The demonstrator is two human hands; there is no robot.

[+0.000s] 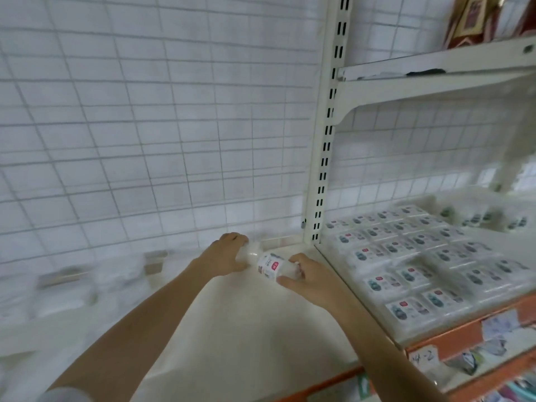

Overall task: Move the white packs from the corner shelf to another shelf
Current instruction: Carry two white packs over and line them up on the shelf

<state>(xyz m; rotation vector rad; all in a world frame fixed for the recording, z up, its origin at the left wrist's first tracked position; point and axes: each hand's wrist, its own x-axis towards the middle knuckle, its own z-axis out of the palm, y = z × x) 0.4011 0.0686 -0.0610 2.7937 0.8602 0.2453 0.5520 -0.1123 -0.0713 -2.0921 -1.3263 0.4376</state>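
A white pack (271,265) with a red label lies at the back corner of the cream shelf (246,329), held between both hands. My left hand (224,255) grips its far left end; my right hand (309,278) is closed over its near right end. On the neighbouring shelf to the right (435,332), several white packs (420,256) lie flat in rows, label up. More white packs (66,288) sit blurred along the back left of the corner shelf.
A slotted white upright post (326,158) divides the two shelves. A wire grid panel (145,126) forms the back wall. An upper shelf (435,68) at right carries a red-and-gold package (475,21). Orange price strips with labels (470,340) run along the front edges.
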